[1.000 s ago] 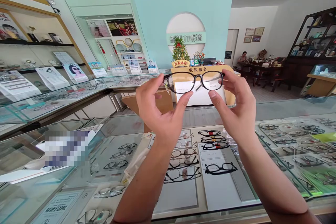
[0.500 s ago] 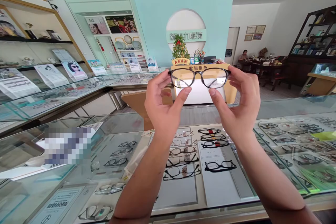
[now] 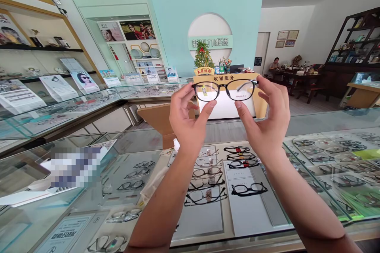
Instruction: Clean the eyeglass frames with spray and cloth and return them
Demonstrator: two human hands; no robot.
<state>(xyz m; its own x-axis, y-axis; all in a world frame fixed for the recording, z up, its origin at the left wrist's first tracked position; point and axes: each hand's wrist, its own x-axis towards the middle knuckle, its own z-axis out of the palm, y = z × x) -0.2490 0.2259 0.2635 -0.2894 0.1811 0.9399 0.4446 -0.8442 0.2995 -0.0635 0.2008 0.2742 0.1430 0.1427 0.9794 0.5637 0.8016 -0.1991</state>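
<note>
A pair of black-rimmed eyeglasses (image 3: 223,86) is held up above the counter, front outward and roughly level. My left hand (image 3: 189,120) pinches its left end, thumb below the rim and fingers by the hinge. At the other end my right hand (image 3: 265,120) grips the frame the same way. Small lettering shows on the right lens, and one temple arm is visible through it. Under my wrists, inside the glass showcase, lie a lone black pair of glasses (image 3: 249,188) on a white card and a column of frames (image 3: 204,195) on a grey board.
The glass display counter (image 3: 208,134) spans the front, with more frames at both sides. A printed leaflet (image 3: 32,193), partly blurred, lies on the left. Behind stand a cardboard box (image 3: 157,118) and a cashier desk (image 3: 258,102). A person (image 3: 275,63) sits at a far table.
The glasses have turned slightly, so lettering on the right lens is now readable. Both hands have drawn a little closer together, and the view has tilted up slightly.
</note>
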